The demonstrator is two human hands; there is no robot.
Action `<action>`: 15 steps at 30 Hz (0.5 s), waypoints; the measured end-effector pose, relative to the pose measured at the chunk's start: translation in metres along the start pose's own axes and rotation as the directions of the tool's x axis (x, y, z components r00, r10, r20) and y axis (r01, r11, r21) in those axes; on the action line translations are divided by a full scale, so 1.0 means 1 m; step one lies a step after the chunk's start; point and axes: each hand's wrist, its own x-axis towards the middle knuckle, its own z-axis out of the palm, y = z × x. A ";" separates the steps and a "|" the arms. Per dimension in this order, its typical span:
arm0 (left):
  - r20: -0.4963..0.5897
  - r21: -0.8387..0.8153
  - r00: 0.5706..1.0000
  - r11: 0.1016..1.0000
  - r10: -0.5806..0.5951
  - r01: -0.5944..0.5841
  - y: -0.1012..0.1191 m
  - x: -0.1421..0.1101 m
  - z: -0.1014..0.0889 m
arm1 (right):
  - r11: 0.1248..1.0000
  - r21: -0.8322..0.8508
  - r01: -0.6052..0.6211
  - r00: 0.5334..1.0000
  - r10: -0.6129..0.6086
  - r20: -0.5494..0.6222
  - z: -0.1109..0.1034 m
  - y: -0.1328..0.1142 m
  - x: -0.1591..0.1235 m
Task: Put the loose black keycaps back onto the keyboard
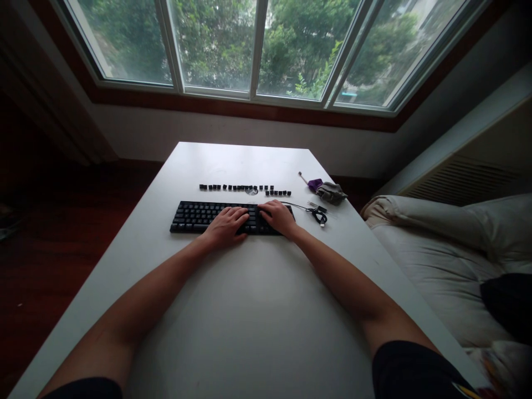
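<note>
A black keyboard lies across the white table in front of me. My left hand rests over its middle-right part, fingers stretched across the keys and thumb near the front edge. On the right part of the board is my right hand, its fingers bent and close together with the tips down at the keys. Whatever is between those fingertips is too small to make out. Behind the keyboard, loose black keycaps stand in a row, and a shorter row of keycaps sits at its right. A round greyish disc lies by the long row.
Right of the keyboard lie a coiled black cable, a grey cloth, a purple item and a thin brush-like stick. The white table narrows toward the window. A pale sofa stands along the right side.
</note>
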 end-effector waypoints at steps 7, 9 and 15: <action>-0.006 0.006 1.000 1.000 0.004 -0.004 0.000 0.000 0.000 | 0.998 0.007 0.066 0.996 -0.066 -0.059 -0.004 -0.010 -0.018; -0.004 0.006 1.000 1.000 0.005 -0.005 0.000 0.000 0.000 | 0.994 0.010 0.105 0.993 -0.104 -0.048 -0.004 -0.011 -0.019; 0.000 0.013 1.000 1.000 0.002 -0.002 0.000 0.000 0.000 | 0.996 0.009 0.086 0.996 -0.086 0.006 -0.002 -0.013 -0.021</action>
